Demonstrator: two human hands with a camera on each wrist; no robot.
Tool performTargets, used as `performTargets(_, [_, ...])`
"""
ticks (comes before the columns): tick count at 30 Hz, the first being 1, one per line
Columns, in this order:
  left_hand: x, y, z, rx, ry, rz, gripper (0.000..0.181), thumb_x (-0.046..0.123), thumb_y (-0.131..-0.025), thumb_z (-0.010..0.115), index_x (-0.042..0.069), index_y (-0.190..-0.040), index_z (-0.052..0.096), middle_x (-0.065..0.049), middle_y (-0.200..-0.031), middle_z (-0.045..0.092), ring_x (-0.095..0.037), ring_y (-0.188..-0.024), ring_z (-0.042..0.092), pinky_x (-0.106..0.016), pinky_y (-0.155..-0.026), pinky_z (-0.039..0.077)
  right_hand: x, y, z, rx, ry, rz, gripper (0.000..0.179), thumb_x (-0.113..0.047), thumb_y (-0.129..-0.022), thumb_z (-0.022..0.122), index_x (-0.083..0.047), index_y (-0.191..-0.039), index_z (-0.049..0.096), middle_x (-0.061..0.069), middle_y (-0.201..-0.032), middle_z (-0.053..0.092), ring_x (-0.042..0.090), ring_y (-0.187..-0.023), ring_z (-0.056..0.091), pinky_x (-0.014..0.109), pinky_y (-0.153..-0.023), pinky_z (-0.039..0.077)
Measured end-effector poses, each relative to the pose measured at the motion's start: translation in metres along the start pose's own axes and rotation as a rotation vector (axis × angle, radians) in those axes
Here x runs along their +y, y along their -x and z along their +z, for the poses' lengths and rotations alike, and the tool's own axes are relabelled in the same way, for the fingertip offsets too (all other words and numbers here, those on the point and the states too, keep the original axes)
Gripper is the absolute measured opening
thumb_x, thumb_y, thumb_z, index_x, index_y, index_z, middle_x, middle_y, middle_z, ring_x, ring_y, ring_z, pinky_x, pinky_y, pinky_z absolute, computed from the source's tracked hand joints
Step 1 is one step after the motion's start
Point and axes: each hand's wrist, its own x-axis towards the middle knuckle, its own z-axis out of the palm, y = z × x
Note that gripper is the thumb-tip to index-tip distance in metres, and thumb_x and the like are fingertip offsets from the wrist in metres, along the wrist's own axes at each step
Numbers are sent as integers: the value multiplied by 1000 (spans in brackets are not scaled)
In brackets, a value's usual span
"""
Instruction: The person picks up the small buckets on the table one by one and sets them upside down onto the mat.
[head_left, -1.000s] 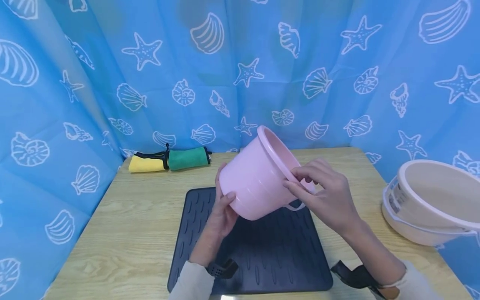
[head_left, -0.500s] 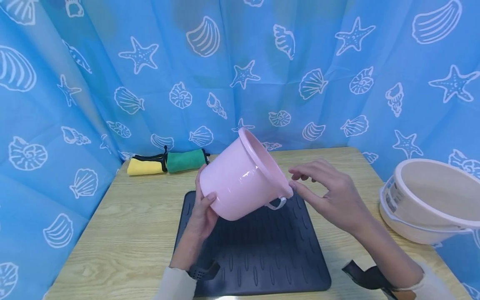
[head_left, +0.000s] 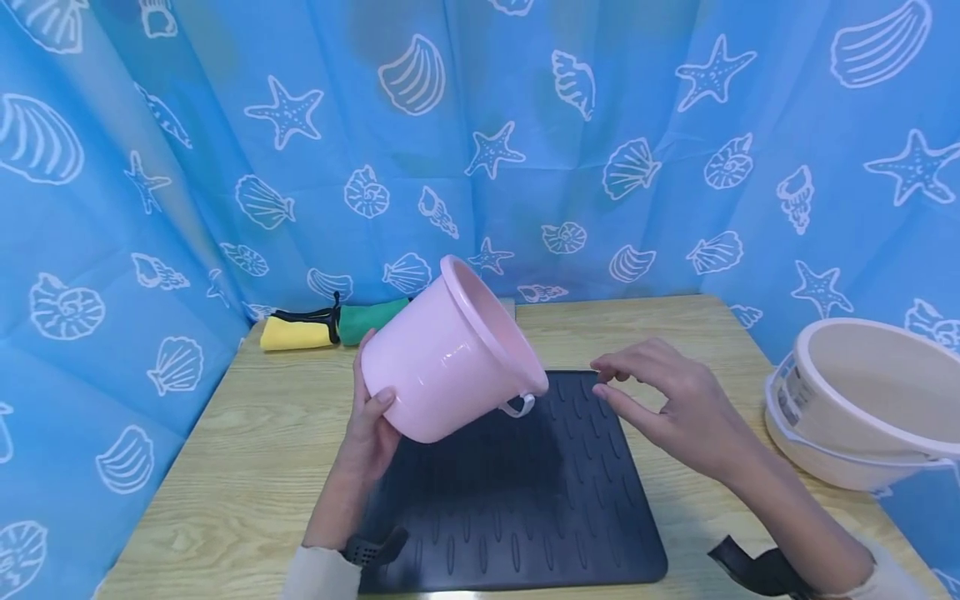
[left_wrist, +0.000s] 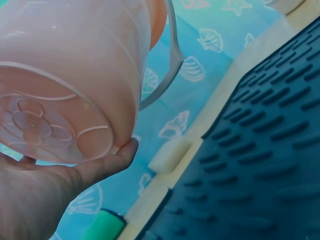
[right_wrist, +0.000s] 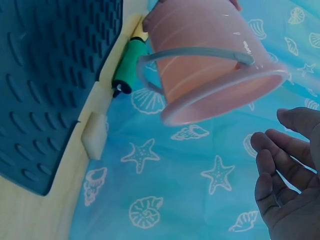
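Observation:
A pink bucket point(head_left: 450, 358) is held tilted above the black ribbed mat point(head_left: 517, 517), its mouth facing up and to the right. My left hand point(head_left: 371, 433) grips it near the base, thumb on the near side. The left wrist view shows the bucket's ringed underside point(left_wrist: 45, 117) and the thumb along its lower edge. A pale handle point(right_wrist: 200, 54) hangs from the rim on the mat side. To the right of the rim, apart from it, my right hand point(head_left: 667, 400) hovers with loosely bent fingers and nothing between them.
Rolled yellow point(head_left: 296, 332) and green point(head_left: 367, 321) cloths lie at the back left, partly behind the bucket. A pale block point(right_wrist: 94, 136) lies beyond the mat. Cream nested buckets point(head_left: 870, 400) stand at the right edge. A blue shell-print curtain point(head_left: 540, 167) hangs behind the wooden table point(head_left: 225, 467).
My right hand has let go of the bucket's rim and is now apart from it. The left hand has carried the tilted bucket to the left.

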Motion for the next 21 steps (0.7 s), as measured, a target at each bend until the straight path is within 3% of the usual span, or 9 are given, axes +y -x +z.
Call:
performTargets(15, [18, 10, -14, -1, -91, 24, 81, 14, -89, 53, 38, -157, 16, -6, -156, 26, -31, -139, 29, -40, -103, 46, 9, 27, 10, -44, -7, -9, 37, -6, -79, 82, -17, -113, 73, -10, -103, 66, 7, -92, 59, 16, -76, 47])
performTargets(21, [27, 15, -19, 16, -124, 19, 84, 10, -88, 51, 37, -158, 14, -5, -156, 25, -31, -138, 29, -38, -102, 47, 13, 40, 19, -66, -30, 4, 38, -5, -79, 82, -17, -114, 73, -10, -101, 65, 7, -91, 58, 19, -72, 48])
